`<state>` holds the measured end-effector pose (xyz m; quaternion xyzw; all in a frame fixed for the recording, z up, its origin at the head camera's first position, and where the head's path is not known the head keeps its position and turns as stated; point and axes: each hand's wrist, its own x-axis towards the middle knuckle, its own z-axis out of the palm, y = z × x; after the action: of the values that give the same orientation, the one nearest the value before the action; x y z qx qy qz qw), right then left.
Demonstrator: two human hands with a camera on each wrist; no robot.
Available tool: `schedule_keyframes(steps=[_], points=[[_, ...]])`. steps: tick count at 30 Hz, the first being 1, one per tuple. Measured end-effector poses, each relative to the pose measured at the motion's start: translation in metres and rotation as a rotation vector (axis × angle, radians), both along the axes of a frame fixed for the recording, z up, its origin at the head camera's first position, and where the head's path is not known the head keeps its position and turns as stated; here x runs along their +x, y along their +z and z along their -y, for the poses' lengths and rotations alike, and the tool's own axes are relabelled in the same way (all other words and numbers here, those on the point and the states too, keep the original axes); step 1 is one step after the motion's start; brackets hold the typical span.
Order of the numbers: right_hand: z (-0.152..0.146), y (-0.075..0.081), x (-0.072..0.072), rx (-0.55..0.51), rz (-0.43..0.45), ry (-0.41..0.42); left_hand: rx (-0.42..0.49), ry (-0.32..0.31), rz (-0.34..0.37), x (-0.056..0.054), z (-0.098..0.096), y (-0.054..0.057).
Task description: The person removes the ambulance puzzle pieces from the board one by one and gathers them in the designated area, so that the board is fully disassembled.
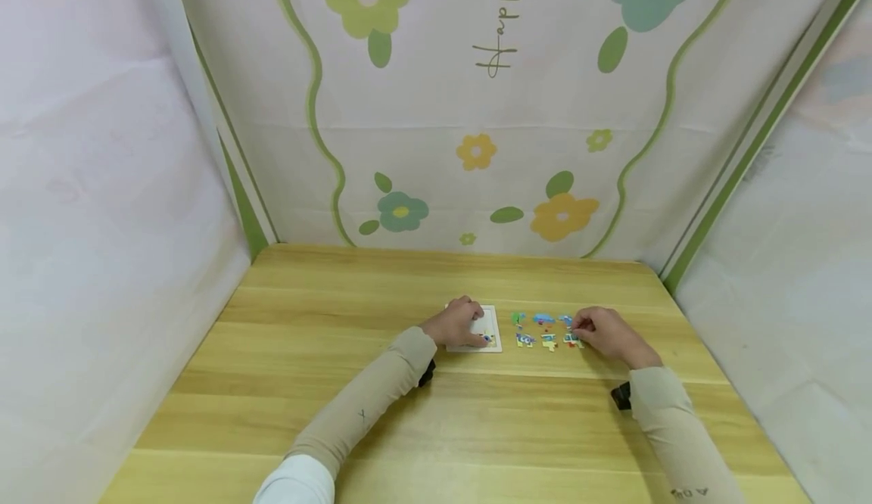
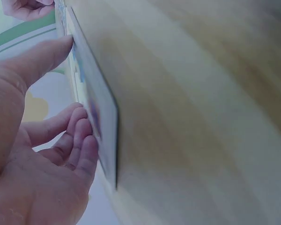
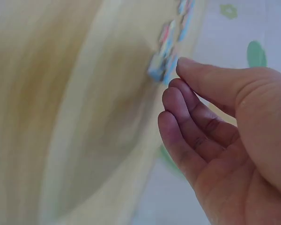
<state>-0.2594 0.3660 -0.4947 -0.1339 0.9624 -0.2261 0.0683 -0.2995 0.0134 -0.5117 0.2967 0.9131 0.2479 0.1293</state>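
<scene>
A small white puzzle tray point(image 1: 496, 330) lies on the table under my left hand point(image 1: 458, 324). Part of a printed picture point(image 1: 487, 338) shows at the tray's near side, by the thumb. In the left wrist view, the thumb point(image 2: 61, 47) and the bent fingertips point(image 2: 86, 140) rest on the tray, apart from each other. To its right, several colourful puzzle pieces point(image 1: 543, 318) lie in two rows. My right hand point(image 1: 609, 335) is at the right end of those rows, its thumb and forefinger pinching a puzzle piece point(image 3: 157, 70); the forefinger is mostly hidden in the right wrist view.
The wooden table point(image 1: 327, 322) extends around both hands. A flower-printed cloth point(image 1: 422, 95) hangs along its back edge, and pale cloth walls point(image 1: 804, 247) stand at both sides. Dark wrist devices point(image 1: 621, 396) sit below the sleeves.
</scene>
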Motion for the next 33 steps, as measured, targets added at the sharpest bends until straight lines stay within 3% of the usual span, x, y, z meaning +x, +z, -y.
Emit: schedule_keyframes(steps=[6,11,17,22,33], points=[[0.029,0.011,-0.003,-0.055,0.008,0.079,-0.033,-0.05,-0.022,0.002,0.006,0.01],[0.057,0.012,-0.008,-0.065,-0.015,0.171,-0.05,-0.075,-0.031,-0.001,0.022,0.017],[0.096,0.007,-0.014,-0.054,-0.031,0.278,-0.054,-0.086,-0.036,-0.005,0.048,0.015],[0.13,0.009,-0.017,-0.025,-0.048,0.346,-0.031,-0.084,-0.006,-0.002,0.065,0.014],[0.187,0.004,-0.026,-0.058,-0.007,0.436,0.06,-0.103,0.007,0.012,0.067,0.013]])
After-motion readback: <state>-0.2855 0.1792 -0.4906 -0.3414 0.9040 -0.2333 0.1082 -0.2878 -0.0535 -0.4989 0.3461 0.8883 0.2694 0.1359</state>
